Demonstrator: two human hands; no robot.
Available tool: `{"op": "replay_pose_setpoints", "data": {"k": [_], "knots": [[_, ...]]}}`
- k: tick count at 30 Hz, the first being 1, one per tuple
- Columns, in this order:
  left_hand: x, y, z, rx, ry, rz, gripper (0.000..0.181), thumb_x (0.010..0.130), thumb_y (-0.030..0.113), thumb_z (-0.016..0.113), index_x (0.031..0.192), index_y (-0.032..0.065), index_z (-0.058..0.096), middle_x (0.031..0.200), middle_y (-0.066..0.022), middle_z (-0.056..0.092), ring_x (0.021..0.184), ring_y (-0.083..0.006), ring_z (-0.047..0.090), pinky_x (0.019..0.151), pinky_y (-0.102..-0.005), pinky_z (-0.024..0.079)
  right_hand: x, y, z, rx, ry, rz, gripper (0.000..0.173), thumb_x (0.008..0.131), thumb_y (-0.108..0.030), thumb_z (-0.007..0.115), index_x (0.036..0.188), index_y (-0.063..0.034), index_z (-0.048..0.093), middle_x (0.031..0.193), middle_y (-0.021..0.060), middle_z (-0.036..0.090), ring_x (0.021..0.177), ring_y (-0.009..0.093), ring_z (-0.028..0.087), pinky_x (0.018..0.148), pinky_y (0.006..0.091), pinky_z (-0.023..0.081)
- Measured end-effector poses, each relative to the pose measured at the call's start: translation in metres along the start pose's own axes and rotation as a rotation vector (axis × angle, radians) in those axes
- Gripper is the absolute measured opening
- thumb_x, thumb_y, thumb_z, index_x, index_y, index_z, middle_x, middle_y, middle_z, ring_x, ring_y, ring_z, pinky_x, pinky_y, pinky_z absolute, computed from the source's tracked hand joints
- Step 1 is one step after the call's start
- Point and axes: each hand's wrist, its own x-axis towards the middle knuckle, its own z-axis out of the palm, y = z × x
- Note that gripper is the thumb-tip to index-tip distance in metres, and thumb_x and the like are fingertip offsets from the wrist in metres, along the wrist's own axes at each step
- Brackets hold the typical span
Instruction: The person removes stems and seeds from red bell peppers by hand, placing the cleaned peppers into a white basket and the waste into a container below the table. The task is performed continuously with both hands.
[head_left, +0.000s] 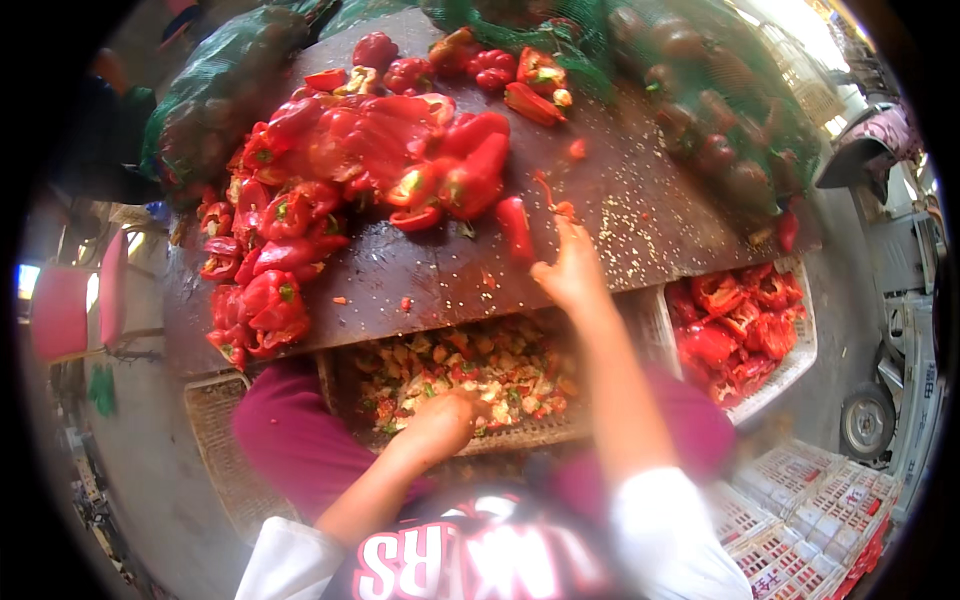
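Observation:
My right hand (574, 262) reaches over the dark tabletop (450, 277), thumb apart from the fingers. Its fingertips are at a small red pepper scrap (562, 208), and a long red pepper piece (515, 229) lies just left of it. Lower down, my left hand (444, 424) is curled above a crate (517, 439) of pepper cores and seeds (480, 375) between my knees. Its fingers are blurred and partly hidden, so whether it holds anything is unclear. A big heap of red bell peppers (375, 142), some of them split, covers the table's left part.
Green mesh sacks of peppers (720, 112) (225, 90) stand along the table's far side. A white crate (806, 345) of opened red peppers (739, 330) is at right. Stacked crates (817, 510) sit lower right; a pink chair (71, 311) is at left. Pale seeds speckle the tabletop.

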Motion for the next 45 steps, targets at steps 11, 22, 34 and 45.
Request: {"op": "replay_pose_setpoints", "data": {"k": [11,22,34,45], "knots": [[0.021,-0.031,-0.022,-1.143,0.516,-0.348,0.043,0.094,0.023,0.059,0.133,0.006,0.05,0.114,-0.0118,0.063,0.099,-0.0204,0.066,0.081,-0.0321,0.054,-0.008,-0.003,0.054,-0.219,0.152,-0.464,0.037,0.069,0.002,0.066,0.104,-0.0064,0.061,0.118,0.0146,0.058,0.102,0.032,0.061,0.081,0.0436,0.05],[0.01,0.001,-0.056,-1.388,0.627,-0.051,0.06,0.08,0.018,0.076,0.13,0.0037,0.046,0.114,-0.0075,0.06,0.102,-0.0136,0.061,0.084,-0.0279,0.051,-0.117,-0.104,-0.009,0.016,0.23,-0.729,0.065,0.062,0.004,0.067,0.125,-0.0052,0.055,0.142,0.0163,0.043,0.126,0.034,0.047,0.097,0.0437,0.043],[-0.042,0.035,-0.067,-0.343,0.95,-0.076,0.049,0.072,0.02,0.077,0.113,0.0015,0.057,0.104,-0.0114,0.061,0.092,-0.0266,0.063,0.082,-0.0338,0.051,-0.162,-0.109,-0.006,1.633,-0.373,0.299,0.069,0.071,0.017,0.04,0.139,0.0091,0.035,0.132,0.0222,0.051,0.122,0.033,0.054,0.099,0.0426,0.05],[-0.038,0.029,-0.068,0.11,0.822,-0.134,0.03,0.079,0.027,0.068,0.096,0.004,0.059,0.073,-0.0162,0.065,0.067,-0.0336,0.065,0.061,-0.0413,0.052,-0.18,-0.131,-0.027,0.611,-0.137,-0.042,0.064,0.075,0.009,0.054,0.138,0.0029,0.047,0.126,0.0141,0.06,0.109,0.019,0.062,0.089,0.0271,0.05]]}}
